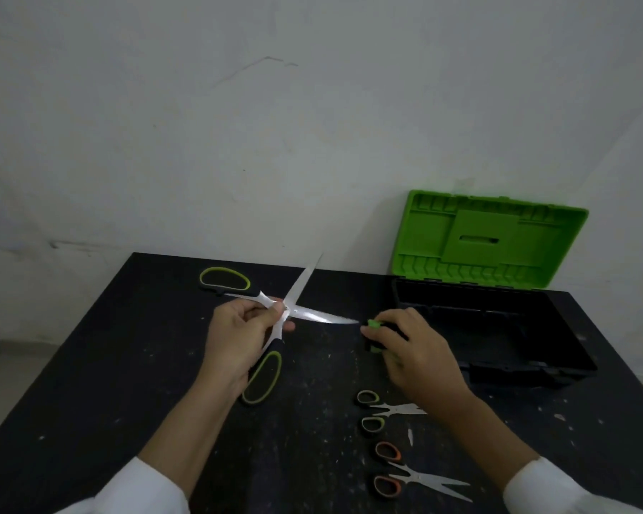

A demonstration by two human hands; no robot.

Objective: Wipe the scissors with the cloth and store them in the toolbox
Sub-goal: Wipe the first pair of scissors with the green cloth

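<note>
Table (127,365): black top, flecked with pale specks, set against a plain pale wall (238,124)
Left sleeve (142,491): white, at the lower edge of the view
Left hand (238,335): fingers curled, pinching the large scissors at the pivot, thumb side facing the blades
Large scissors (312,315): green-and-black handles, spread into a wide X; one loop lies up and left of the hand, the other hangs down below it; one blade points away toward the wall, the other points right; whether any part rests on the table I cannot tell
Cloth (374,324): small green-and-black wad, mostly hidden by the fingers, just beside the tip of the right-pointing blade; contact with the tip not clear
Right hand (416,350): curled over the cloth, gripping it with the fingertips, close in front of the toolbox
Small green scissors (387,408): flat on the table near the right wrist, blades closed, partly under the forearm
Orange scissors (416,476): flat on the table nearer the person, blades slightly parted, pointing right
Toolbox (535,369): black tub on the right of the table, open; the dark interior shows no detail
Lid (490,243): bright green, standing up behind the tub against the wall, ribbed inside facing the camera
Right sleeve (557,487): white, lower right corner
</note>
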